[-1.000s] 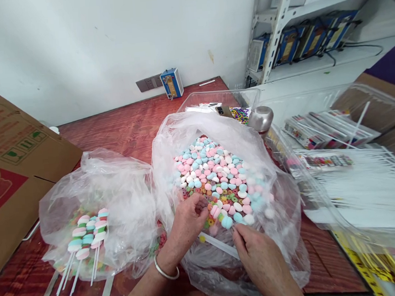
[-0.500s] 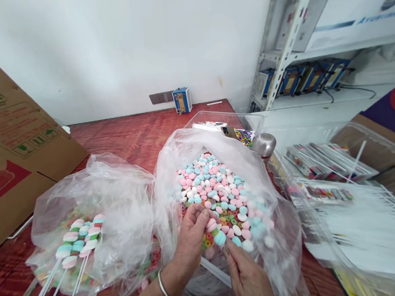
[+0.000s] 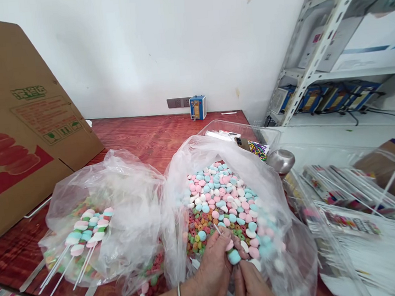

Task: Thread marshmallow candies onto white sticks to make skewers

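Note:
My left hand (image 3: 216, 264) is closed around a marshmallow skewer, its thumb and fingers wrapped about the sweets. A blue marshmallow (image 3: 234, 256) shows at the skewer's lower end, with a pink one partly covered above it. From the top of the left fingers pokes a thin white stick tip (image 3: 217, 229). Just below the blue marshmallow, my right hand (image 3: 254, 288) pinches the skewer's lower end; its fingers hide what lies between them. Both hands are over an open plastic bag (image 3: 175, 205) of pink, blue and white marshmallows (image 3: 217, 183) and coloured ring gummies (image 3: 202, 223).
Several finished skewers (image 3: 87, 231) lie on a second plastic bag (image 3: 130, 209) at left. A cardboard box (image 3: 19, 126) stands behind it. At right are a metal bowl (image 3: 281, 160) and a clear bin (image 3: 334, 246) of white sticks. A shelf rack (image 3: 323, 49) rises behind.
The view has shifted, so the surroundings sit further right and slightly lower. My left fingers have moved over the skewer's sweets, and a stick tip now shows above them. Both hands have come closer together.

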A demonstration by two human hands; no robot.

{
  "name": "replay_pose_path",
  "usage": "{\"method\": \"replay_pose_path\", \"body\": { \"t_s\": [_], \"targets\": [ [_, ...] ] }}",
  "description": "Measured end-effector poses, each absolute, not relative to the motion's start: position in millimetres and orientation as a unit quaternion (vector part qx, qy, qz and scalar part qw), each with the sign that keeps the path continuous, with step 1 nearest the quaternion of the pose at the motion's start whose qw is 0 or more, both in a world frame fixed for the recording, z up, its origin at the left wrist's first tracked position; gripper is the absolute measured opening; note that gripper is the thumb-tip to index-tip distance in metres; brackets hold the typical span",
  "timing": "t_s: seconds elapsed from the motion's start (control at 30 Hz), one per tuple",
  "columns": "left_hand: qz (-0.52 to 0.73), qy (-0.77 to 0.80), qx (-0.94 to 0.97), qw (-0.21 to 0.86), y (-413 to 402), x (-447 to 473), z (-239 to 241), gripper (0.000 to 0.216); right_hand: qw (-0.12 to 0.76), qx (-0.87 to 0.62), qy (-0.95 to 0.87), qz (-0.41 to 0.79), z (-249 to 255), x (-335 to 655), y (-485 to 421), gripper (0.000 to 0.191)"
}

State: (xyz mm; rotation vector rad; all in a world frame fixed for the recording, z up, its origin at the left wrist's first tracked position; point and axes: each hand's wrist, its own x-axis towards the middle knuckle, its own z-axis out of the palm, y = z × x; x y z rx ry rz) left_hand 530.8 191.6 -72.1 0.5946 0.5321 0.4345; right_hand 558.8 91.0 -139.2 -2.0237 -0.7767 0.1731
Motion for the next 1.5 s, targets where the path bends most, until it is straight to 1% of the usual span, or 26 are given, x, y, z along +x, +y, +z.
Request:
{"method": "replay_pose_path", "body": {
  "t_s": [0.07, 0.13, 0.2, 0.23, 0.3, 0.37, 0.43, 0.53, 0.63, 0.8, 0.87, 0.97, 1.1, 1.23, 1.4, 1.5],
  "targets": [
    [0.198, 0.272, 0.319, 0.886, 197, 531, -75, 0.029, 0.548, -0.776, -0.249, 0.189, -131, 563, 99, 0.041],
    [0.195, 0.296, 0.405, 0.843, 213, 531, -75, 0.032, 0.620, -0.680, -0.149, 0.362, -121, 568, 106, 0.046],
    [0.228, 0.306, 0.561, 0.735, 239, 533, -73, 0.034, 0.662, -0.562, -0.049, 0.494, -112, 572, 110, 0.050],
    [0.255, 0.300, 0.653, 0.646, 255, 535, -73, 0.030, 0.676, -0.515, -0.014, 0.527, -108, 574, 111, 0.051],
    [0.280, 0.268, 0.810, 0.440, 289, 539, -75, 0.024, 0.695, -0.472, 0.028, 0.541, -103, 576, 110, 0.053],
    [0.250, 0.243, 0.891, 0.291, 318, 544, -80, 0.030, 0.699, -0.472, 0.042, 0.535, -102, 577, 109, 0.056],
    [0.201, 0.234, 0.928, 0.207, 335, 547, -86, 0.032, 0.698, -0.479, 0.043, 0.530, -103, 577, 107, 0.058],
    [0.163, 0.246, 0.945, 0.140, 339, 547, -90, 0.025, 0.697, -0.492, 0.038, 0.521, -105, 576, 105, 0.058],
    [0.170, 0.269, 0.938, 0.138, 327, 544, -81, 0.020, 0.703, -0.505, 0.046, 0.499, -104, 576, 105, 0.055],
    [0.208, 0.244, 0.902, 0.290, 319, 560, -58, 0.016, 0.717, -0.512, 0.051, 0.471, -102, 572, 107, 0.055],
    [0.202, 0.264, 0.874, 0.354, 324, 577, -54, 0.012, 0.715, -0.513, 0.051, 0.472, -100, 571, 108, 0.054],
    [0.172, 0.299, 0.849, 0.400, 332, 603, -56, 0.012, 0.715, -0.513, 0.052, 0.472, -100, 571, 108, 0.055],
    [0.160, 0.313, 0.867, 0.354, 336, 617, -62, 0.012, 0.714, -0.517, 0.053, 0.469, -100, 573, 104, 0.055],
    [0.143, 0.324, 0.886, 0.299, 336, 608, -64, 0.015, 0.712, -0.523, 0.047, 0.467, -101, 574, 103, 0.053],
    [0.119, 0.327, 0.899, 0.264, 336, 601, -65, 0.017, 0.699, -0.528, 0.046, 0.481, -102, 571, 105, 0.052],
    [0.124, 0.322, 0.907, 0.242, 335, 603, -66, 0.013, 0.699, -0.527, 0.043, 0.481, -103, 571, 106, 0.051]
  ]
}}
